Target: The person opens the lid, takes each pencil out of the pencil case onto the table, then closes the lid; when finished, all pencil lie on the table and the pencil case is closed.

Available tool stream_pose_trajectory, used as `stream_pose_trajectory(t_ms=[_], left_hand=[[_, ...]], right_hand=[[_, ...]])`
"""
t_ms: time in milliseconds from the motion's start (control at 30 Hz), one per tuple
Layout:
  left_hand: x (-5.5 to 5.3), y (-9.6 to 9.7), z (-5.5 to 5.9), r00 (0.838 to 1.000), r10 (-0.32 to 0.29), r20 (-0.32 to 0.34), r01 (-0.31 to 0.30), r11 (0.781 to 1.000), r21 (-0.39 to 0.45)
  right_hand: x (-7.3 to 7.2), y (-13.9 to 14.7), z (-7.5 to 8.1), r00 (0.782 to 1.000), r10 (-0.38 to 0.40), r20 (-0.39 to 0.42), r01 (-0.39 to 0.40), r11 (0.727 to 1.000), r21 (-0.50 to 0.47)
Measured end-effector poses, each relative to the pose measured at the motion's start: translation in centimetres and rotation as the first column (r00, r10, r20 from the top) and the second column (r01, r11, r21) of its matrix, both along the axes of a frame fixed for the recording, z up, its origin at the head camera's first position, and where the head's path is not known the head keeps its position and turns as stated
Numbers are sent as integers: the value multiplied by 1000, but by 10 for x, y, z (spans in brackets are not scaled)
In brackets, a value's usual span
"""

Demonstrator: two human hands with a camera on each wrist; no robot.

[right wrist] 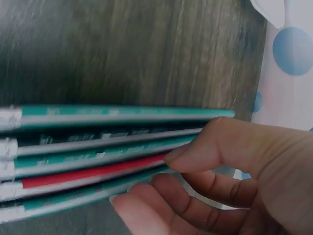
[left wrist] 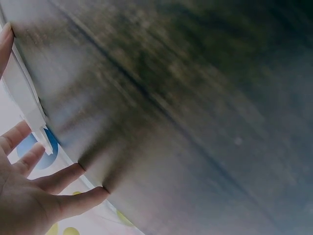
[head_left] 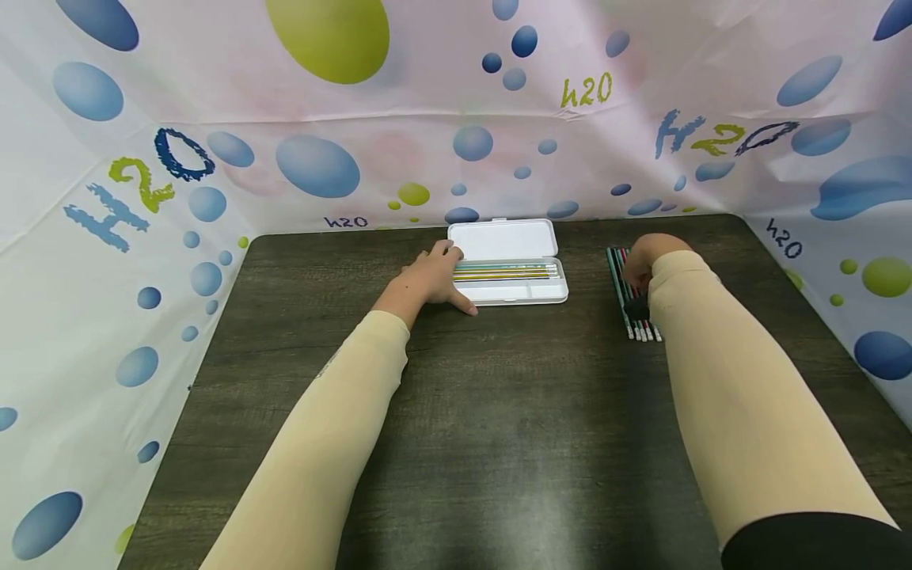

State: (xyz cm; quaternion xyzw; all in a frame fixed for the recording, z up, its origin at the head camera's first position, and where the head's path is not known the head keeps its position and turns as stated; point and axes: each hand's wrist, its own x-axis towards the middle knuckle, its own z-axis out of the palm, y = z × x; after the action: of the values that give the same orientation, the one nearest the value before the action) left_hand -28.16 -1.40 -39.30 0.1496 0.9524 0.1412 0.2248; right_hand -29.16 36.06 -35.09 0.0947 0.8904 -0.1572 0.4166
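My left hand point(head_left: 431, 277) rests at the left end of a white pencil case point(head_left: 499, 294), fingers spread. Its thumb is at the front edge, its fingers toward the hinge; in the left wrist view, straight fingers point(left wrist: 61, 179) reach the tabletop beside the case. The case lies with its lid point(head_left: 502, 239) flipped back and holds several pencils point(head_left: 506, 272), yellow and pale green among them. To the right, my right hand point(head_left: 654, 252) bends over a row of teal, dark and red pencils point(right wrist: 88, 170). Its thumb and curled fingers pinch at the red pencil point(right wrist: 107, 169) and the teal one beside it.
The dark wood-grain table point(head_left: 499, 419) ends at the back against a white sheet point(head_left: 413, 158) printed with blue and green drops. The pencil row lies right of the case, eraser ends toward me. A small black object point(head_left: 636, 307) sits under the right wrist.
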Motion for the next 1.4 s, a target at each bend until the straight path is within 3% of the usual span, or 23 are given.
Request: stream_pose_trajectory(t_ms=[233,400,767,1000,1267,1400], left_hand=[[1,0,0,1000,10,4,-10,1000,1],[0,1,0,1000,8,1,-8,1000,1],[1,1,2,1000,8,2,-8,1000,-8],[0,0,2,1000,5,4,-5,1000,-12],[0,0,0,1000,7,6,-7,1000,-11],[0,0,0,1000,8,0,-8,1000,-13]], right_hand=[[2,-19,7,997,37,-73,-37,999,2],[0,-36,13,994,10,-113,-12,1000,-16],[-8,-58,15,995,34,-97,-37,999,-28],[-11,-88,16,988,17,-153,-17,1000,0],[-12,-121,11,973,74,-219,-68,997,36],[-12,-131,7,949,167,-266,-151,985,78]])
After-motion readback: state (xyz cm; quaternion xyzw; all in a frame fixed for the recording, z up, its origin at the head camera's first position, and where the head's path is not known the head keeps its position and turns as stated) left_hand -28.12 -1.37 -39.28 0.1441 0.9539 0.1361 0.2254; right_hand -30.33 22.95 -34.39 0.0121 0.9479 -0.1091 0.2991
